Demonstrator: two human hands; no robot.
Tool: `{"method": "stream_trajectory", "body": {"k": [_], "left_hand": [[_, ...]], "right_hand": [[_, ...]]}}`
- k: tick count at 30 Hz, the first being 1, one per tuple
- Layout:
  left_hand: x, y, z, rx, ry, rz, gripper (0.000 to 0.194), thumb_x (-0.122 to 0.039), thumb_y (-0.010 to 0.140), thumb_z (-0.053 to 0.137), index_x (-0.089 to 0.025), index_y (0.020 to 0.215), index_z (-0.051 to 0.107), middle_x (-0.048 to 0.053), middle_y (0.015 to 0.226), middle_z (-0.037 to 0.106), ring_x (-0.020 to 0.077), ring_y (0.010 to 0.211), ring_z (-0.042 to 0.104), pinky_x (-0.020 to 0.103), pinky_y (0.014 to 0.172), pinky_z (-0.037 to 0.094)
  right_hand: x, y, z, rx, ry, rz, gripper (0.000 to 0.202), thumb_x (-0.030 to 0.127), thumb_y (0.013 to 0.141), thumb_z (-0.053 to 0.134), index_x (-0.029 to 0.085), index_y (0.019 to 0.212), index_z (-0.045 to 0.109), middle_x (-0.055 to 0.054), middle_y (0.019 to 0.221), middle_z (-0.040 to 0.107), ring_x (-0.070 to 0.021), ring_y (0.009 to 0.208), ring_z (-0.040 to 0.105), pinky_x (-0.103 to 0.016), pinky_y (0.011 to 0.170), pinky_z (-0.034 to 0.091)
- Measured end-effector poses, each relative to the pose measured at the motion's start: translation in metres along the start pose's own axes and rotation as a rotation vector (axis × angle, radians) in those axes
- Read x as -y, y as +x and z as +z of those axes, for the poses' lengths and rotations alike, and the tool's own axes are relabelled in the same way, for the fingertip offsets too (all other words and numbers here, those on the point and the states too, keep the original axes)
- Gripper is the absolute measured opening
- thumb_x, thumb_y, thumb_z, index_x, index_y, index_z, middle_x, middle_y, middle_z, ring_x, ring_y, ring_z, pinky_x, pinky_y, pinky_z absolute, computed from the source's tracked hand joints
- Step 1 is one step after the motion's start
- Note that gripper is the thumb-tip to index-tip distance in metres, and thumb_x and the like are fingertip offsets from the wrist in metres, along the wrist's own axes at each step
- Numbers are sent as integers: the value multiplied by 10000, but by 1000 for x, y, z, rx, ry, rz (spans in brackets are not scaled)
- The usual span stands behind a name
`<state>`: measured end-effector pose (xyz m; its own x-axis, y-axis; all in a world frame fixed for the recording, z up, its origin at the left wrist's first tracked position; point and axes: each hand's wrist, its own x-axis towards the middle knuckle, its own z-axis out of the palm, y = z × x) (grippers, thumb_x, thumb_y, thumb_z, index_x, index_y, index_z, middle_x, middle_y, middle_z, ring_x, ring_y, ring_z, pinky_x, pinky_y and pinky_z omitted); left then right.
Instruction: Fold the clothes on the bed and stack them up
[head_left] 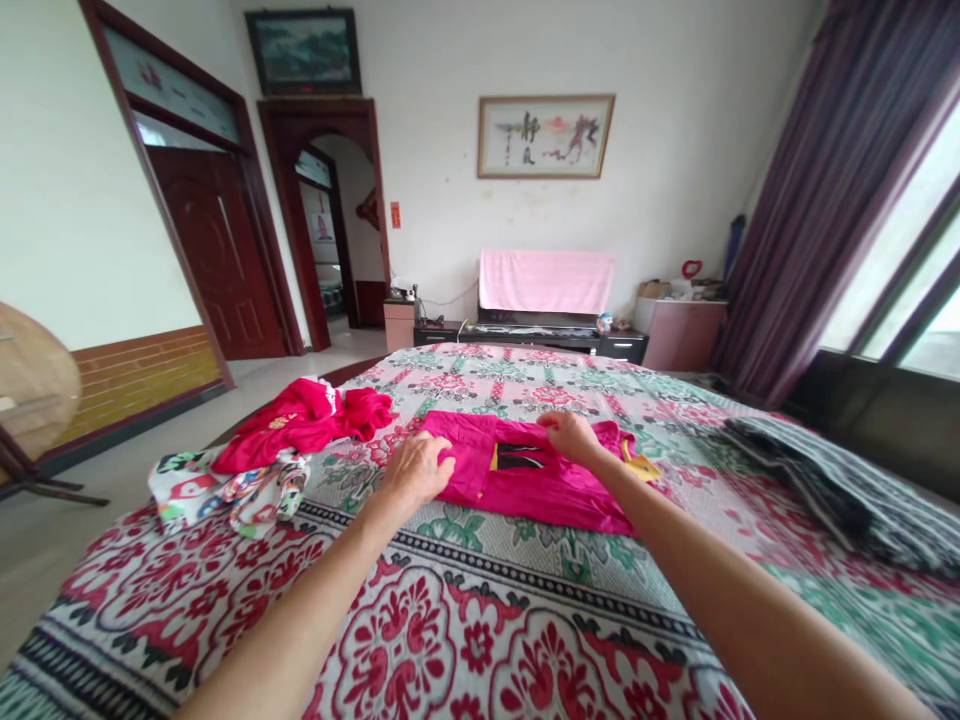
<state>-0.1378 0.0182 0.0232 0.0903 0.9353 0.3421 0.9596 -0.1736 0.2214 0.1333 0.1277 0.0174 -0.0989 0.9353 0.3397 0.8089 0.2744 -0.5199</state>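
A bright pink garment lies partly folded on the bed, with a black and yellow patch near its middle and a yellow piece at its right end. Its exact kind is hard to make out. My left hand is at the left side of the garment, fingers curled and closed on the cloth. Along the far edge, my right hand pinches the pink fabric, thumb and fingers together.
A patterned bedspread covers the bed. To the left sits a heap of red clothing over a white printed cloth. A black-and-white striped textile lies at the right. Beyond the bed stands a low cabinet.
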Motion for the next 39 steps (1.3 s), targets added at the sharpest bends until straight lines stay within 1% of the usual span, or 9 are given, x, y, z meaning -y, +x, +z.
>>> {"method": "stream_trajectory", "body": {"k": [7, 12, 15, 19, 23, 25, 31, 33, 39], "left_hand": [[-19, 8, 24, -14, 6, 185, 443, -496, 801, 581, -180, 1086, 702, 129, 1089, 669, 261, 1042, 610, 380, 957, 445], [-20, 6, 42, -8, 40, 243, 455, -476, 814, 577, -197, 1159, 681, 137, 1222, 634, 282, 1134, 581, 429, 1008, 422], [-17, 4, 50, -39, 67, 249, 470, -473, 853, 529, -177, 1187, 676, 163, 1250, 624, 293, 1155, 576, 445, 1011, 424], [-12, 3, 55, -73, 88, 305, 460, -453, 875, 506, -162, 1192, 670, 169, 1232, 635, 296, 1159, 576, 453, 1001, 438], [-11, 3, 56, -93, 107, 351, 432, -443, 887, 491, -162, 1156, 678, 162, 1190, 653, 291, 1137, 589, 456, 980, 456], [-11, 3, 57, -97, 126, 354, 429, -444, 888, 488, -163, 1152, 676, 161, 1187, 653, 290, 1137, 590, 456, 974, 460], [-9, 3, 58, -100, 130, 360, 431, -432, 886, 493, -162, 1175, 663, 166, 1225, 639, 284, 1134, 591, 462, 975, 458], [-9, 3, 59, -110, 115, 358, 425, -432, 880, 499, -164, 1164, 668, 168, 1229, 636, 286, 1129, 592, 470, 970, 459], [-9, 3, 59, -113, 107, 369, 411, -410, 873, 502, -164, 1150, 680, 158, 1185, 657, 278, 1103, 604, 457, 958, 467]], "right_hand": [[-58, -14, -21, 56, -301, -5, 297, 117, 764, 511, 179, 948, 736, -86, 941, 739, -229, 914, 662, -257, 802, 461], [-78, -11, -16, 181, -334, -197, 374, 115, 830, 451, 113, 1141, 657, -145, 1222, 645, -232, 1124, 589, -306, 980, 411], [-81, -12, -15, 212, -346, -205, 402, 143, 863, 423, 103, 1215, 613, -160, 1316, 583, -243, 1188, 550, -336, 1021, 388], [-78, -15, -24, 156, -290, -162, 382, 150, 827, 450, 150, 1152, 653, -111, 1181, 672, -218, 1063, 620, -286, 930, 441], [-84, -17, -41, -177, -294, 123, 383, 201, 830, 444, 178, 1124, 689, -93, 1079, 716, -215, 984, 656, -271, 852, 466], [-92, -17, -47, -246, -296, 253, 374, 246, 832, 451, 187, 1100, 706, -90, 1071, 719, -217, 962, 663, -269, 814, 472], [-111, -18, -47, -141, -311, 372, 498, 504, 813, 487, 191, 1145, 686, -111, 1017, 721, -254, 931, 660, -285, 729, 467], [-112, -18, -45, -147, -319, 340, 494, 505, 789, 514, 217, 1154, 681, -95, 1020, 717, -246, 927, 653, -275, 709, 459], [-119, -12, -47, -107, -358, 251, 247, 376, 771, 546, 250, 832, 749, -34, 760, 702, -168, 746, 634, -216, 608, 409]]}}
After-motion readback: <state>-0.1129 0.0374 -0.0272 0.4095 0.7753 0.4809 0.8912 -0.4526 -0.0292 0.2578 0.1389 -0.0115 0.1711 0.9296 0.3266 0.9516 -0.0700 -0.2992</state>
